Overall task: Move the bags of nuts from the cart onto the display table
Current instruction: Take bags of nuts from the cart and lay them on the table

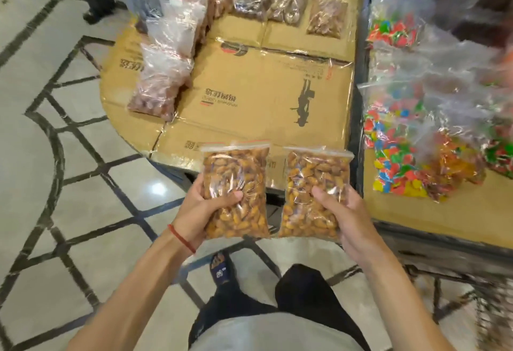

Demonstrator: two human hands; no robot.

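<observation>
The left hand [205, 211] curls its fingers round one bag of golden nuts [236, 178], thumb across its front; the right hand [341, 211] grips a second bag of nuts [313, 184] the same way. Both bags are held upright, side by side, above the near edge of the round-ended display table [249, 95], which is topped with taped flat cardboard. Bags of brown nuts [161, 84] line its far left. To the right, colourful sweets bags [397, 156] crowd a cardboard-topped surface [444, 211]. The floor [55, 156] is pale tile with dark lines.
</observation>
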